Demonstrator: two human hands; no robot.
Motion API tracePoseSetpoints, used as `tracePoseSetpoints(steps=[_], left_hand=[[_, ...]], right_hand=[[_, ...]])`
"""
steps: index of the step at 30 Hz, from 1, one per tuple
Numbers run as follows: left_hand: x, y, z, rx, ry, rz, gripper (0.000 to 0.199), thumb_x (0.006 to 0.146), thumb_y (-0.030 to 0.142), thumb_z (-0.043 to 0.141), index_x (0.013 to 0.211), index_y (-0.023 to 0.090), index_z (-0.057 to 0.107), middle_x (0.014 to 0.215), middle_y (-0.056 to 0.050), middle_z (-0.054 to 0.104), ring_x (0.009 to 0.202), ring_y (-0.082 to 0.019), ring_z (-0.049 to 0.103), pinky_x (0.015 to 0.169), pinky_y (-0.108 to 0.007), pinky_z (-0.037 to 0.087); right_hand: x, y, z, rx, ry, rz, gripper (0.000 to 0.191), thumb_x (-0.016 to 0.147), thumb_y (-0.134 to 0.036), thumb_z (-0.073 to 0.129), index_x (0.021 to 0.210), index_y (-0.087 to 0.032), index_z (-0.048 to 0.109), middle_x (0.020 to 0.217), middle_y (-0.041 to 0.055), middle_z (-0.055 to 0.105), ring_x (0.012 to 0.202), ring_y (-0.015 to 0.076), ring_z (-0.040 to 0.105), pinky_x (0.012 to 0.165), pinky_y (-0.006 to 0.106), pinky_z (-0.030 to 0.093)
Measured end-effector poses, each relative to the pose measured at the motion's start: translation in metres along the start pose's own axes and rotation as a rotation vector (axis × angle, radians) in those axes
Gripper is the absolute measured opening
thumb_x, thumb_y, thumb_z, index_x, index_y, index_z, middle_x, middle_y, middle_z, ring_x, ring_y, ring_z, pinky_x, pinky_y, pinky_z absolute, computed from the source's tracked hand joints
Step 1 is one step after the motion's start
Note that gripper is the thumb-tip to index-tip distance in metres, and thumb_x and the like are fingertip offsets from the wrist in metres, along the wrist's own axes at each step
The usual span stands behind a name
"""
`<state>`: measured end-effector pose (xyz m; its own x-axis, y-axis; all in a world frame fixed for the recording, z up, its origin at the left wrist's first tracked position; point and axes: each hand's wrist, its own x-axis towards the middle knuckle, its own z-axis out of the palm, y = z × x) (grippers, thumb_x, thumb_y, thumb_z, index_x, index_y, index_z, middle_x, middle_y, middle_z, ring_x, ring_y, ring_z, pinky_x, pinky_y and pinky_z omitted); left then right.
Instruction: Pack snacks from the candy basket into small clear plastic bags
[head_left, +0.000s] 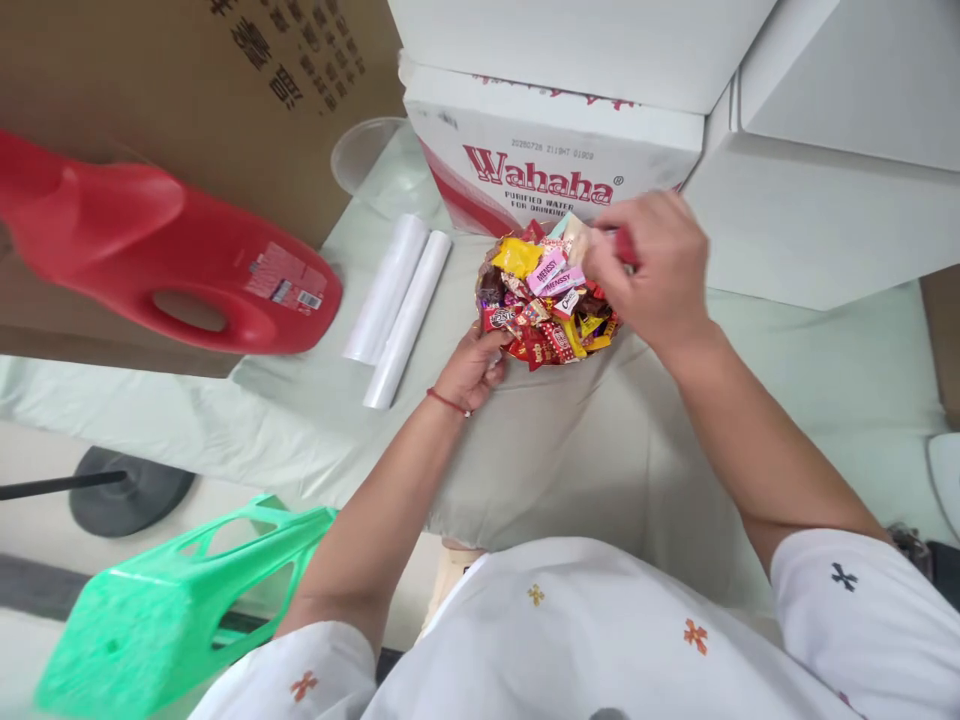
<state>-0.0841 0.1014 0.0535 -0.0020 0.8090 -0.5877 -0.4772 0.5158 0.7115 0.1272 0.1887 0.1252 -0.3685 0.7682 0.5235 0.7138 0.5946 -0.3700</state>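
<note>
A round dish heaped with wrapped candies rests on the cloth-covered table. Its rim shows only in places beneath the heap, which mixes red, yellow, pink and brown wrappers. My left hand is closed on the near left edge of the dish, thumb on top beside the candies. Over the right side of the heap, my right hand is closed and slightly blurred. A red wrapped candy shows between its fingers, and a pale wrapper lies against its fingertips.
A Wahaha water carton stands right behind the dish, with white boxes to the right. Two white rolls, a clear plastic bowl and a large red jug are leftward. A green stool lies below the table.
</note>
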Motion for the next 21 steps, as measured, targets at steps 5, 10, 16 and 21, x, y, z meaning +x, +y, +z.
tracePoseSetpoints(steps=[5,10,16,21], left_hand=[[-0.035,-0.003,-0.022,0.058,0.11,0.027,0.053,0.06,0.026,0.076,0.108,0.02,0.055,0.078,0.001,0.069,0.039,-0.004,0.036,0.035,-0.017,0.017],[-0.09,-0.034,-0.044,-0.04,0.112,0.027,0.037,0.064,0.026,0.071,0.098,0.013,0.066,0.088,-0.004,0.071,0.057,-0.007,0.054,0.047,-0.018,0.041],[-0.12,-0.079,-0.025,0.009,-0.068,0.04,0.047,0.066,0.02,0.089,0.106,0.016,0.065,0.102,-0.006,0.073,0.081,-0.013,0.069,0.076,-0.025,0.055],[-0.116,-0.112,0.0,0.184,-0.205,0.057,0.047,0.074,0.046,0.089,0.099,0.015,0.063,0.081,-0.005,0.073,0.068,-0.015,0.069,0.065,-0.028,0.053]], right_hand=[[0.019,-0.012,0.034,-0.061,-0.361,-0.235,0.058,0.102,-0.063,0.044,0.128,-0.016,0.065,0.122,0.0189,0.067,0.127,0.0407,0.049,0.101,0.058,0.045],[-0.004,-0.017,-0.005,0.032,-0.319,-0.204,0.056,0.103,-0.062,0.043,0.137,-0.023,0.063,0.135,0.0141,0.064,0.133,0.0382,0.049,0.107,0.059,0.041],[-0.113,-0.036,-0.04,0.389,-0.148,0.285,0.037,0.103,-0.052,0.05,0.093,-0.025,0.072,0.09,0.0072,0.071,0.09,0.0253,0.067,0.087,0.043,0.053],[-0.207,-0.06,-0.014,0.853,-0.461,0.465,0.032,0.091,-0.047,0.072,0.117,-0.028,0.073,0.117,0.0091,0.071,0.1,0.0232,0.07,0.075,0.033,0.057]])
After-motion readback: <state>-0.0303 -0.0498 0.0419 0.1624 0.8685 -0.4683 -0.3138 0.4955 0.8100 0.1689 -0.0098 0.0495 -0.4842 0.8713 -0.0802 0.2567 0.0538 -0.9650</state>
